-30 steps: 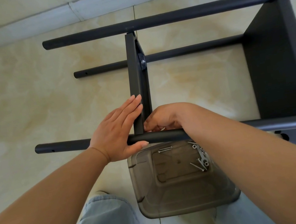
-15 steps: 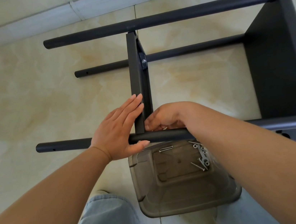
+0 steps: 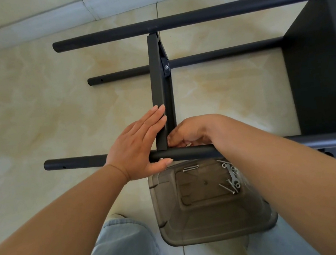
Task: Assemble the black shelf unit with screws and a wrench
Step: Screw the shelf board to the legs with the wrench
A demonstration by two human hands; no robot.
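left hand (image 3: 137, 146): flat, fingers straight against shelf panel (image 3: 159, 90), thumb under front tube (image 3: 183, 154), bracing the joint | right hand (image 3: 189, 134): fingers curled at panel corner beside that brace, apparently seating a screw; contents unclear | wrench (image 3: 232, 176), screws (image 3: 226, 188): bin (image 3: 218, 227) below

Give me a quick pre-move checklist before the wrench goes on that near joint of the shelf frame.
1. Crossbar steadied: ok, left hand lies flat against it, thumb under the near tube.
2. Screw seated at the near joint: cannot tell, right hand covers it, fingers curled there.
3. Far joint fastened: ok, a bolt shows in the bracket.
4. Wrench within reach: ok, lying in the smoky plastic bin.
5. Spare screws: ok, in the bin.
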